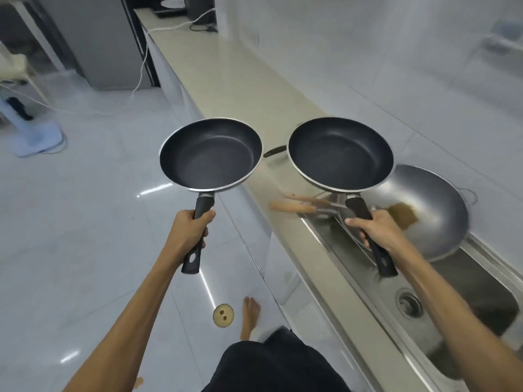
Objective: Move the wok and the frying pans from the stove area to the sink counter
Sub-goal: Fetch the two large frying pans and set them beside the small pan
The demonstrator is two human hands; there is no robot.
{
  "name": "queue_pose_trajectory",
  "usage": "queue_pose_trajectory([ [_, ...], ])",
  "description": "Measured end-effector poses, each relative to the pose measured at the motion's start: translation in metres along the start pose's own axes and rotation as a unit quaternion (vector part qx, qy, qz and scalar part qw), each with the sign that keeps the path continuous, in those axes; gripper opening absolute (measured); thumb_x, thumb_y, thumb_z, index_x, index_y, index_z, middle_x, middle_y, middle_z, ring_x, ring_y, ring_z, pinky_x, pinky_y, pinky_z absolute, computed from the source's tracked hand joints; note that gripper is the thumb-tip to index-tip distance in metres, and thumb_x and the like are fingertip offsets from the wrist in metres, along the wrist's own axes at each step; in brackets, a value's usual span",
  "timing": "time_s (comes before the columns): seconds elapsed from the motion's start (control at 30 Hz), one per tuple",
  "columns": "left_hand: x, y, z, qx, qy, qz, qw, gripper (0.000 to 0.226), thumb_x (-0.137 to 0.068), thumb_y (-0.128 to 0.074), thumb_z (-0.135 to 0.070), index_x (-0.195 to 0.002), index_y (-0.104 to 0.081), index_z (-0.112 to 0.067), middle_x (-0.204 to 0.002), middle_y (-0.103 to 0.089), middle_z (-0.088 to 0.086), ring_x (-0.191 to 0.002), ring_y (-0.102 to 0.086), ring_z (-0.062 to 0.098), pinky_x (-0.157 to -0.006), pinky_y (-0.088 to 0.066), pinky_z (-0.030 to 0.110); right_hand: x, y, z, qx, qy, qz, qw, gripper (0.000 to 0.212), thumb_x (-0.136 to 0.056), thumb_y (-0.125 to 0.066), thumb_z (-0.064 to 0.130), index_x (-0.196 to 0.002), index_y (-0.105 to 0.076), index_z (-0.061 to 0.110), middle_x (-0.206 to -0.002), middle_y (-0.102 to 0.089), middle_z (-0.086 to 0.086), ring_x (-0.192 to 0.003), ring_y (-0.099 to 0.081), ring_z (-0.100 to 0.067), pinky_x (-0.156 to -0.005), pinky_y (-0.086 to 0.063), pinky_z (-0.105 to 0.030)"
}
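Two frying pans, one wok, one sink, two hands, two wooden-handled utensils

The right frying pan hides part of the wok behind it.

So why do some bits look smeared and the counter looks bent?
Head view: the wide lens bows the counter and floor lines; motion blur smears the wooden utensil handles and the sink corner; ceiling lights glint off the glossy floor; both frying pans stay fairly sharp.
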State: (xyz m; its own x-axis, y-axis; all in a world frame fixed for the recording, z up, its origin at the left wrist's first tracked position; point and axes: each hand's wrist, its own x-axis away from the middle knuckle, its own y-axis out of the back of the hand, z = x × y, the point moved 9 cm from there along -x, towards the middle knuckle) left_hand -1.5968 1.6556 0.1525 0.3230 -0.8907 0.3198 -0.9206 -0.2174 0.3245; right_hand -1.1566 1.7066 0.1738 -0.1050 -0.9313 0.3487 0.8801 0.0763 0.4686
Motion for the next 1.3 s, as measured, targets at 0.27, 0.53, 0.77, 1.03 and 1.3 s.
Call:
queue_pose_trajectory([
  [0.27, -0.149, 0.035, -0.037, -0.013, 0.010, -0.011, 1.000, 0.027, -0.085, -0.074, -0.023, -0.077, -0.058, -0.003, -0.058, -0.052, 0.009, -0.039, -0.046, 0.017, -0.039, -0.045, 0.025, -0.131, -0.067, 0.066, 0.007, -0.040, 0.000, 0.999, 0.032, -0.084, -0.067, 0.002, -0.056, -0.052, 0.007, -0.035, -0.048, 0.001, -0.028, -0.042, -0.015, -0.031, -0.035, -0.019],
  [0.53, -0.294, 0.073, -0.052, -0.053, 0.018, -0.018, 0.998, 0.009, -0.079, -0.064, -0.004, -0.076, -0.057, 0.000, -0.058, -0.051, 0.011, -0.040, -0.045, 0.020, -0.039, -0.046, 0.026, -0.226, -0.124, 0.128, 0.001, -0.042, -0.014, 0.999, 0.022, -0.081, -0.065, 0.004, -0.063, -0.053, 0.010, -0.043, -0.050, -0.001, -0.033, -0.043, -0.015, -0.034, -0.037, -0.022],
  [0.77, -0.441, 0.109, -0.079, -0.092, -0.012, 0.043, 0.995, 0.009, -0.079, -0.064, -0.005, -0.077, -0.057, 0.000, -0.059, -0.050, 0.010, -0.042, -0.045, 0.019, -0.039, -0.047, 0.026, -0.290, -0.198, 0.178, -0.023, -0.083, -0.066, 0.994, 0.025, -0.082, -0.063, 0.002, -0.060, -0.052, 0.007, -0.046, -0.050, -0.005, -0.035, -0.043, -0.017, -0.037, -0.039, -0.026],
  [1.03, -0.583, 0.146, -0.125, -0.115, -0.043, 0.106, 0.987, 0.014, -0.078, -0.063, -0.004, -0.070, -0.052, -0.005, -0.055, -0.047, 0.007, -0.038, -0.041, 0.017, -0.039, -0.046, 0.027, -0.336, -0.272, 0.217, -0.074, -0.138, -0.135, 0.978, 0.019, -0.080, -0.063, 0.000, -0.066, -0.053, 0.007, -0.048, -0.050, -0.006, -0.031, -0.041, -0.014, -0.034, -0.037, -0.022],
  [1.3, -0.697, 0.129, -0.152, -0.126, -0.061, 0.161, 0.977, 0.008, -0.079, -0.063, -0.003, -0.077, -0.056, -0.002, -0.055, -0.047, 0.007, -0.037, -0.042, 0.016, -0.040, -0.045, 0.028, -0.387, -0.315, 0.231, -0.096, -0.169, -0.188, 0.963, 0.015, -0.079, -0.065, 0.007, -0.067, -0.056, 0.009, -0.046, -0.053, -0.001, -0.034, -0.046, -0.015, -0.036, -0.041, -0.024],
])
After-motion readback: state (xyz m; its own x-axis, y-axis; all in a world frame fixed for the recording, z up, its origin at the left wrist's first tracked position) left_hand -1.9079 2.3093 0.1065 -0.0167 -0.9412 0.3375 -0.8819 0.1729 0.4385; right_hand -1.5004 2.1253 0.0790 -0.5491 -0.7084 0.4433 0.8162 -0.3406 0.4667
